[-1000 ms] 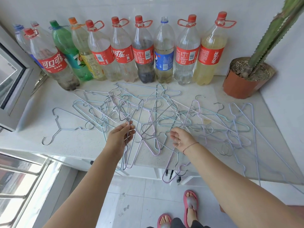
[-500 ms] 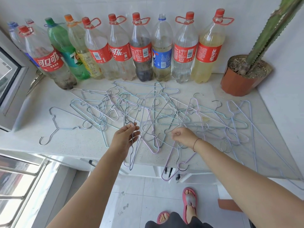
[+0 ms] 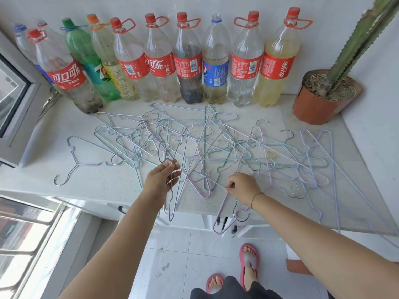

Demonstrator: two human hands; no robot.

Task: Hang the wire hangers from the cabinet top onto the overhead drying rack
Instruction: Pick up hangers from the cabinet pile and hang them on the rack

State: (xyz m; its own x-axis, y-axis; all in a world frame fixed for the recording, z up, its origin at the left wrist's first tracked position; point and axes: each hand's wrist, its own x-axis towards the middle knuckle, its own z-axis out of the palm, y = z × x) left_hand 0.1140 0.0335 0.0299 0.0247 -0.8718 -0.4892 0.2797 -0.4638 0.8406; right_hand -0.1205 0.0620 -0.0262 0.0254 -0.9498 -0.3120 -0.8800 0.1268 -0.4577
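Observation:
Several thin wire hangers (image 3: 207, 145) in pale blue, lilac and grey lie tangled across the white cabinet top (image 3: 90, 182). One grey hanger (image 3: 79, 160) lies apart at the left. My left hand (image 3: 162, 180) pinches a blue-grey hanger (image 3: 179, 165) whose lower end hangs past the cabinet's front edge. My right hand (image 3: 243, 187) is closed on the wire of a lilac hanger (image 3: 222, 212) that also juts over the front edge. The overhead drying rack is out of view.
A row of large plastic bottles (image 3: 187, 61) stands along the back wall. A potted cactus (image 3: 323, 93) sits at the back right corner. A window frame (image 3: 15, 104) is at the left. My sandalled feet (image 3: 248, 264) stand on the tiled floor below.
My left hand has closed on the blue-grey hanger and lifted its near end slightly. My right hand went from flat over the pile to a pinch on the lilac hanger.

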